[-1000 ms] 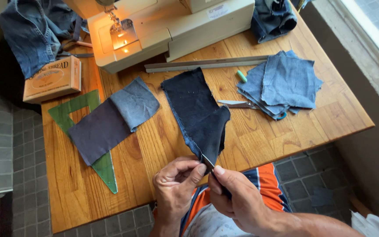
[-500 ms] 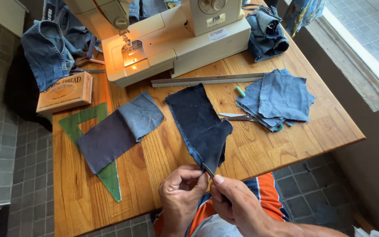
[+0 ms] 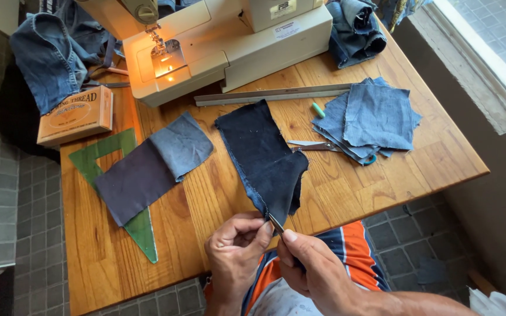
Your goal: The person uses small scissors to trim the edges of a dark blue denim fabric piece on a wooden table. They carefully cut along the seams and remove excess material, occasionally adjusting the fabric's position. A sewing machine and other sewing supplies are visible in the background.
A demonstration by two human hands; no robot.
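A dark navy denim piece (image 3: 263,155) lies on the wooden table (image 3: 352,187), its near end lifted off the front edge. My left hand (image 3: 238,246) pinches that near corner of the cloth. My right hand (image 3: 314,269) holds a small slim metal tool (image 3: 276,224), its tip at the cloth's edge right beside my left fingers. Both hands hover just in front of the table edge, above my lap.
A cream sewing machine (image 3: 224,44) with its lamp on stands at the back. A two-tone sewn denim strip (image 3: 150,167) lies over a green triangle ruler (image 3: 139,225). Stacked blue denim squares (image 3: 370,120), scissors (image 3: 311,145), a metal ruler (image 3: 270,95) and a cardboard box (image 3: 77,114) are nearby.
My hands stay at the cloth's near corner, working the tool at its edge. The view has shifted slightly; the things on the table have not moved.
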